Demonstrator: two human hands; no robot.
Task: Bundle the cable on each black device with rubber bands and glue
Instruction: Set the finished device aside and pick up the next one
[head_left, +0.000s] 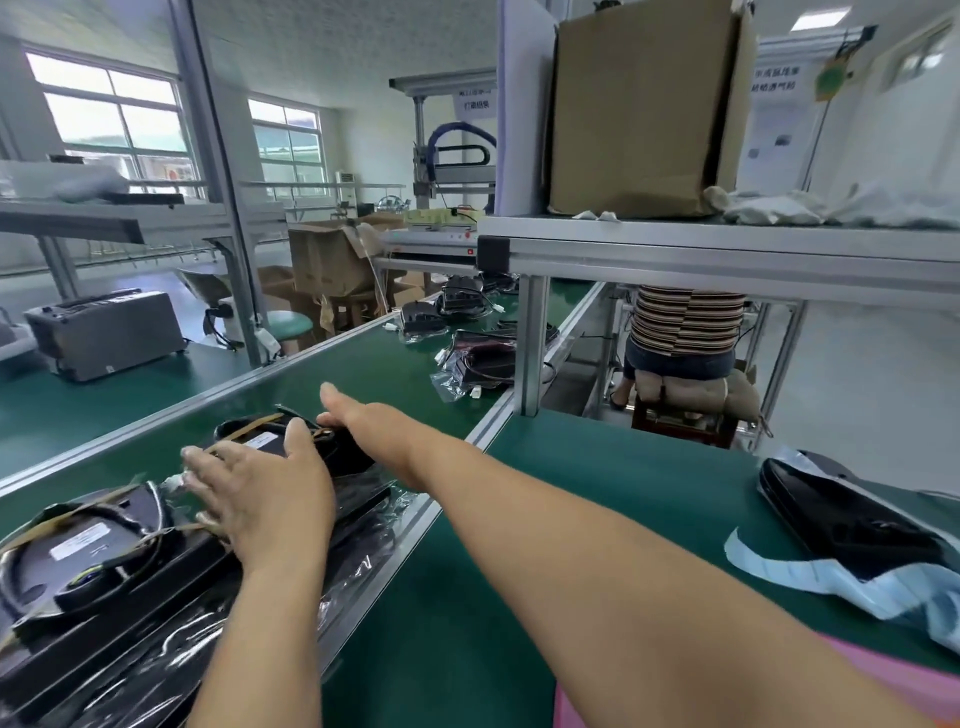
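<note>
A bright factory hall with big windows is showing in the head view, with aluminium frames, a cardboard box (639, 104) sitting on a shelf overhead, and a green belt (374, 364) running away from lower left to upper right beside a green bench (597, 493). Both arms are reaching forward and left across the rail onto the belt. The left hand (265, 499) is lying flat on a device (343, 452), with the fingers spread and straight, pressing rather than gripping. The right hand (363, 421) is touching the far end of it, thumb raised and fingers looking stretched out, not wrapped round anything, though the fingertips are hard to make out. A rubber band (244, 428) is already crossing this device. Its long axis seems to be running along the belt, so the left hand is covering the near end and the right hand the far end. A second device (88, 551), banded as well, is lying just beside it at lower left, and more devices (483, 358) are waiting farther up the belt. Well apart to the right, on the bench, a third device (852, 525) is resting on blue wrap (810, 577), nearer the right arm than the left. It is probably the next piece to bundle, which would mean the right hand swinging back across the body's front toward it.
</note>
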